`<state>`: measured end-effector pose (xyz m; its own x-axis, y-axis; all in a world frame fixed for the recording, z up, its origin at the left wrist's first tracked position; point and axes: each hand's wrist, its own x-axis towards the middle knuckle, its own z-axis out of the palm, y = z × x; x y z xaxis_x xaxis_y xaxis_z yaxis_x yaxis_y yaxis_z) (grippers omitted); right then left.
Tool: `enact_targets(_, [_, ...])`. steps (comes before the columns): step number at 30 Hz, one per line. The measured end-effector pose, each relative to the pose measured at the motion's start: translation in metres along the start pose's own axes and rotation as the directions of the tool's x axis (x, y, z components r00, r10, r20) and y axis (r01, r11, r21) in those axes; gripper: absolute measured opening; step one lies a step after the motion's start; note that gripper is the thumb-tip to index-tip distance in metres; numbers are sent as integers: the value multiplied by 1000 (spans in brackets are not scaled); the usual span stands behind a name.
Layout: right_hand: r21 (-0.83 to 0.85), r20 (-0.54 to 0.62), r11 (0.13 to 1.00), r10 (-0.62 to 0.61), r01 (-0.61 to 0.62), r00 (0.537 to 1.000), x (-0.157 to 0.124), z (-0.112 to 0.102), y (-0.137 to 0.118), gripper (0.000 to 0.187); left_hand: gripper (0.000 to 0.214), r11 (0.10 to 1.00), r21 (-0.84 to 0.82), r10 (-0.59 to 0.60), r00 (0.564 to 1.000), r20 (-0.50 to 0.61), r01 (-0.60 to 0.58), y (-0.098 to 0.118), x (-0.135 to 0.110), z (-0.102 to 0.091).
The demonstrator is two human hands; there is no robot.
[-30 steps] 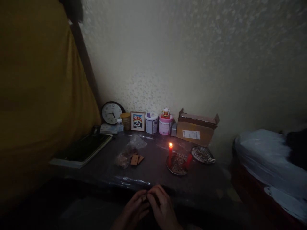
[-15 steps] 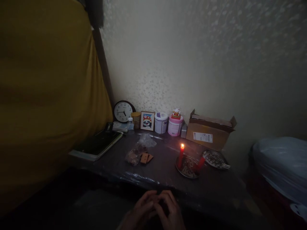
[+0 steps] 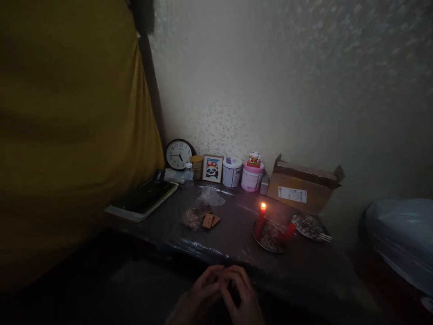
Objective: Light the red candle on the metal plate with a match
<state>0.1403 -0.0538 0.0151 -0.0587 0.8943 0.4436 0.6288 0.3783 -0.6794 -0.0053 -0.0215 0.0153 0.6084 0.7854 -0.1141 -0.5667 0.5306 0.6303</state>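
Now the left hand (image 3: 204,289) and right hand (image 3: 242,293) are meeting, half curled, near the table (image 3: 233,237); I can't tell if they're holding anything. The burning candle (image 3: 260,222) is standing on its plate (image 3: 270,249); a bump could be tipping it. The clock (image 3: 176,151) is showing numbers; the label (image 3: 292,194) is looking too blurry.

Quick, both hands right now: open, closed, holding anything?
Left hand: fingers curled; whether it holds anything cannot be told.
Right hand: fingers curled toward the left's; any held item can't be made out.
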Motion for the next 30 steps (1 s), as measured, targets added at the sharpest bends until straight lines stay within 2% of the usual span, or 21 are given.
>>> enact_targets(6, [-85, -37, 996, 22, -25, 999, -2, -1, 2, 18, 31, 998, 32, 52, 996, 67, -54, 3, 0, 3])
enact_targets(14, [-110, -6, 990, 92, -92, 996, -3, -5, 4, 22, 31, 994, 78, 71, 997, 23, -73, -5, 3, -8])
enact_targets(23, [22, 8, 994, 110, -110, 994, -5, -2, 4, 30, 31, 991, 122, 52, 998, 36, -56, -1, -1, 2])
enact_targets(28, [125, -72, 983, 145, -135, 987, -6, 2, 7, 25, 35, 998, 52, 33, 997, 75, -37, 3, -3, 1])
enact_targets(30, [126, -60, 985, 129, -120, 990, -6, 1, 10, 28, 33, 999, 25, 21, 996, 84, -23, 4, -3, 0])
